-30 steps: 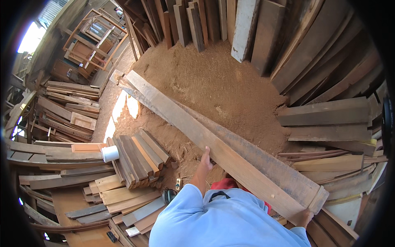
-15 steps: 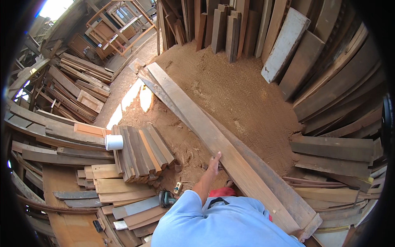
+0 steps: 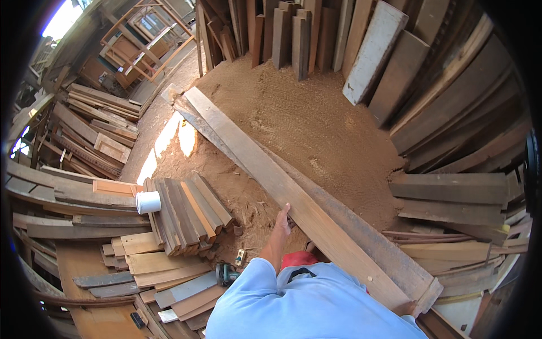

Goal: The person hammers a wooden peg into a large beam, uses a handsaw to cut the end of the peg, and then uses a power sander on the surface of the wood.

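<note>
A long brown wooden plank (image 3: pixel 307 212) runs diagonally from the far left toward my body at the lower right. My left hand (image 3: pixel 282 219) is closed on its left edge near the middle, thumb on top and fingers partly hidden below. At the near end, a small part of my right hand (image 3: pixel 405 308) shows, gripping the corner; most of it is hidden by the plank and my shirt. Under the plank lies a wider, rougher board (image 3: pixel 389 255), angled slightly differently, so it sticks out on the right near me and on the left at the far end.
A stack of short timbers (image 3: pixel 189 212) bears a white bucket (image 3: pixel 148 202) at left. Beside my left arm sits a dark green power tool (image 3: pixel 226 274). Upright boards (image 3: pixel 375 52) lean along the back and right. Sawdust (image 3: pixel 293 118) covers the floor; a wooden frame (image 3: pixel 148 39) stands far left.
The view has shifted a little, so most surroundings appear farther left and higher. My left hand keeps its place on the plank's edge, and a bit more of my right hand shows.
</note>
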